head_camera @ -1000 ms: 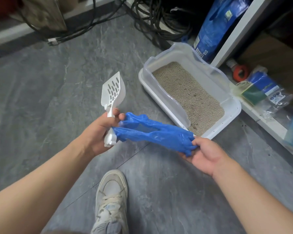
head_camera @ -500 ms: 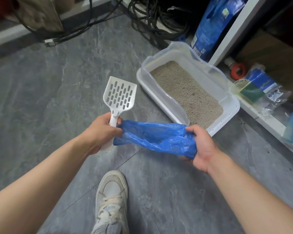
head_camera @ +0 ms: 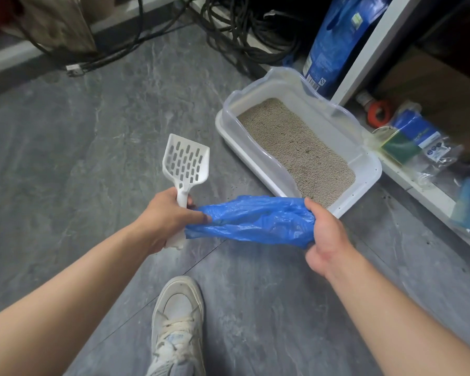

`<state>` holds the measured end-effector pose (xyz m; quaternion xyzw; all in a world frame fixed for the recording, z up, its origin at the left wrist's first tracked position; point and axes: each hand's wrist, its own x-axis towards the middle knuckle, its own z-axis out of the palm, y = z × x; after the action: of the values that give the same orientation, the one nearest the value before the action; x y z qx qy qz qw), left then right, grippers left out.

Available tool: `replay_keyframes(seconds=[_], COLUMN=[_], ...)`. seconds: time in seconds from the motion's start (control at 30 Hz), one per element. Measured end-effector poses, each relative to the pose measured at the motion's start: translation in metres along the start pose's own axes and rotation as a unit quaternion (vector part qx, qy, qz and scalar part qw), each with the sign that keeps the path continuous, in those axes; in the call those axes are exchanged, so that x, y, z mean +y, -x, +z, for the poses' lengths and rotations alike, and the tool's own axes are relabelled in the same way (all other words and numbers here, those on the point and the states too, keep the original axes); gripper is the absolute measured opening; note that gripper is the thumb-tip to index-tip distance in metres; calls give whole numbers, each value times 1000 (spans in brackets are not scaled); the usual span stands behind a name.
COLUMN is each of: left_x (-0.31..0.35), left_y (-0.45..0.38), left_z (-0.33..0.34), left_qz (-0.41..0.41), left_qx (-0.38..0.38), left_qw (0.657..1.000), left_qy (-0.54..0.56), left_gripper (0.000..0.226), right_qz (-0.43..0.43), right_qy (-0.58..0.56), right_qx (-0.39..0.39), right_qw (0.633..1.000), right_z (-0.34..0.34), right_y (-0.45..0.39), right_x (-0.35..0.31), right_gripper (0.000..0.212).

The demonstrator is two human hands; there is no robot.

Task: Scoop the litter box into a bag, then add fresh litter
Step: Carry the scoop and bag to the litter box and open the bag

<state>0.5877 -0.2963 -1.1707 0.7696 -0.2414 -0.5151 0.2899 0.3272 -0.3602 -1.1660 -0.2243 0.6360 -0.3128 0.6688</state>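
While the left hand [head_camera: 163, 217] grips the handle of a white slotted scoop [head_camera: 186, 165] and also pinches one end of a blue plastic bag [head_camera: 255, 221], the right hand [head_camera: 324, 234] has its fingers curled round the bag's other end, so the crumpled bag stretches between the two hands above the grey floor [head_camera: 79, 147]. The scoop points up and away from the person, its slotted head empty. Just beyond the bag, the white litter box [head_camera: 364, 175] sits on the floor, its clear rim raised around a level bed of tan litter [head_camera: 296, 147]. Behind the box stands a tall blue sack [head_camera: 334, 42], leaning beside a white shelf post [head_camera: 375, 47]. Black cables [head_camera: 244, 31] lie coiled on the floor farther back. One pale sneaker [head_camera: 178, 321] shows on the floor between the forearms.
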Motion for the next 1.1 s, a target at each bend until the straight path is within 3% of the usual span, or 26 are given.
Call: replay_keyframes(seconds=[0.2, 0.3, 0.43, 0.53, 0.7, 0.77, 0.87, 0.93, 1.03, 1.1], left_x=[-2, -4, 0, 7, 13, 15, 15, 14, 13, 14], left_y=[-3, -6, -7, -8, -10, -8, -7, -8, -11, -11], left_z=[5, 7, 7, 4, -8, -11, -14, -17, -19, -15], left_qz=[97, 107, 92, 33, -39, -38, -7, 27, 73, 92], left_qx=[55, 87, 93, 76, 50, 49, 58, 76, 85, 84], left_qw=[971, 975, 988, 996, 994, 995, 998, 996, 989, 987], left_qy=[-212, -175, -84, 21, 85, 74, 21, -47, -98, -104], left_gripper=[34, 21, 15, 11, 17, 25, 22, 20, 19, 19], right_qz=[31, 26, -10, -51, -150, -151, -119, -129, -251, -300], right_qy=[49, 82, 186, 343, 595, 587, 550, 542, 520, 451], right_qx=[-63, -83, -107, -101, -45, -60, -73, -67, 1, 7], right_qw=[996, 993, 977, 932, 788, 793, 823, 828, 816, 841], right_z=[2, 4, 2, 0, 5, 10, 16, 20, 28, 43], right_y=[5, 7, 5, -1, -12, -14, -18, -20, -14, -5], right_x=[7, 11, 17, 20, 18, 16, 13, 10, 5, 3], right_gripper=[26, 28, 11, 11, 13, 30, 80, 92, 60, 32])
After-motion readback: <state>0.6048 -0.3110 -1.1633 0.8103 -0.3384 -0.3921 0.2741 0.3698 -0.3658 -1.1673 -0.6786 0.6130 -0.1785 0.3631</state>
